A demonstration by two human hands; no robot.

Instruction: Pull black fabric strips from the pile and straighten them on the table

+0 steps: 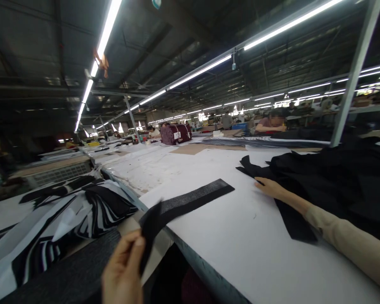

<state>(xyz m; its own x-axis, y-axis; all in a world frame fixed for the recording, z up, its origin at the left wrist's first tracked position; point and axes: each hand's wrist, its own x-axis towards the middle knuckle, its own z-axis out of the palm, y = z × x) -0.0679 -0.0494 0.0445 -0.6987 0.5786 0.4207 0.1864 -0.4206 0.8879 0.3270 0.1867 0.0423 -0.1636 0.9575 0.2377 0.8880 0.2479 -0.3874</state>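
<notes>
My left hand (123,270) is low in the view, pinching the near end of a long dark grey fabric strip (190,200) between thumb and fingers. The strip's far end lies on the white cutting table (228,245). My right hand (270,188) reaches across the table with its fingers stretched out flat. It rests on the edge of a pile of black fabric pieces (329,181). A beige sleeve covers my right forearm.
Black-and-white patterned cloth (66,215) is heaped at the left beside the table edge. Brown paper (193,148) and striped fabric layers lie farther along the table. A metal post (351,80) stands at the right. A maroon bag (174,134) and other workers sit far back.
</notes>
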